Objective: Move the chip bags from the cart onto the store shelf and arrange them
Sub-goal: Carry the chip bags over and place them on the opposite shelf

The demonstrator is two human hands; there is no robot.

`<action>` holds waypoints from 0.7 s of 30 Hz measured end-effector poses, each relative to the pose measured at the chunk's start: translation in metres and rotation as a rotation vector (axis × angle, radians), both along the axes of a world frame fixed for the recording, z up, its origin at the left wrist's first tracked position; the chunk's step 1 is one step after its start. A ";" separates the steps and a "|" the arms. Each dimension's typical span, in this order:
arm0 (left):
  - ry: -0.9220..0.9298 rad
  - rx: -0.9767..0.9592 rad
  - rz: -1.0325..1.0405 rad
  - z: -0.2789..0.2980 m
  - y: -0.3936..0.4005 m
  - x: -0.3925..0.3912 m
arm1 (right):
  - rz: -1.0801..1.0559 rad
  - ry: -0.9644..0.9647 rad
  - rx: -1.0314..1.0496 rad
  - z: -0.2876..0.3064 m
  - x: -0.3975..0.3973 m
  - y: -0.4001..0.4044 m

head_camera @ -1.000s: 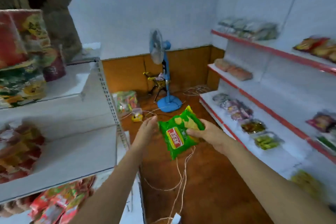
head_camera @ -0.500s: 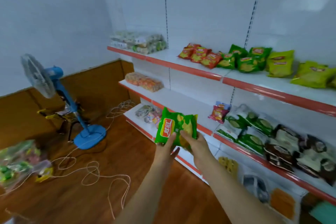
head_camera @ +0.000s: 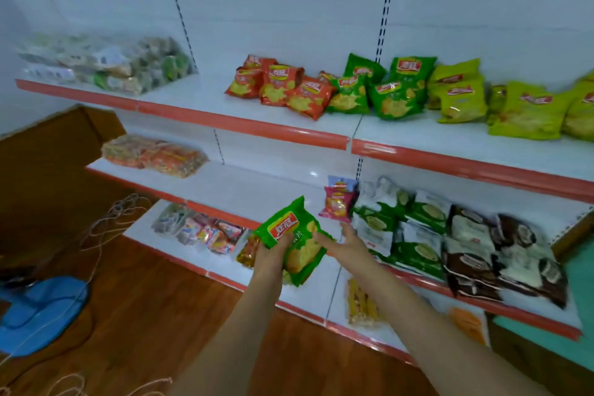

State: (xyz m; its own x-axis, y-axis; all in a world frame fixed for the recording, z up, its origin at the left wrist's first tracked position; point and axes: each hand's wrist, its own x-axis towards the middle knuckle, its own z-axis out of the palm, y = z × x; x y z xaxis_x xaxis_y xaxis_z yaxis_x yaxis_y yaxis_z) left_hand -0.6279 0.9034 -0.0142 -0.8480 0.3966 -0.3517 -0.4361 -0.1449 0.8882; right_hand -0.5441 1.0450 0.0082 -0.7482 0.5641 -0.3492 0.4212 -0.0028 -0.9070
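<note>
A green chip bag (head_camera: 297, 239) with a red logo is held in front of the wall shelves, tilted, at about the height of the middle shelf (head_camera: 257, 193). My left hand (head_camera: 273, 255) grips its lower left side. My right hand (head_camera: 348, 243) is just right of the bag, fingers spread, fingertips at its edge. On the top shelf (head_camera: 289, 133) lie red chip bags (head_camera: 283, 88), dark green chip bags (head_camera: 382, 93) and yellow-green chip bags (head_camera: 482, 100) in a row. The cart is out of view.
The middle shelf holds a pink bag (head_camera: 337, 202), green-white packs (head_camera: 405, 228) and brown-white packs (head_camera: 498, 251). Wrapped snacks (head_camera: 154, 156) lie at its left. The bottom shelf (head_camera: 321, 321) carries small packets. A blue fan base (head_camera: 38, 315) and loose cord (head_camera: 106, 225) are on the wooden floor.
My view has swung right from the aisle to face the wall shelves. The green bag has come closer to the shelves. My right hand has let go and opened beside it.
</note>
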 end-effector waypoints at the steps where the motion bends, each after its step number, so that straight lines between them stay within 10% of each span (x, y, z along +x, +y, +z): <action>1: 0.016 -0.041 -0.058 -0.007 0.006 -0.021 | 0.012 -0.012 0.057 -0.004 -0.019 0.010; 21: 0.096 -0.315 -0.648 -0.150 0.187 -0.224 | -0.173 -0.144 -0.182 -0.178 -0.187 0.181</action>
State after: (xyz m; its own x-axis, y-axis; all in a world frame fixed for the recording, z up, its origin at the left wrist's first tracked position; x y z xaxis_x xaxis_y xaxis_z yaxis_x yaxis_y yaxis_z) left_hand -0.8515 1.0909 -0.1641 -0.5102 0.7218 -0.4676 -0.2657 0.3848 0.8839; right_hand -0.7316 1.2256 -0.1694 -0.5816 0.5976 -0.5519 0.5247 -0.2429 -0.8159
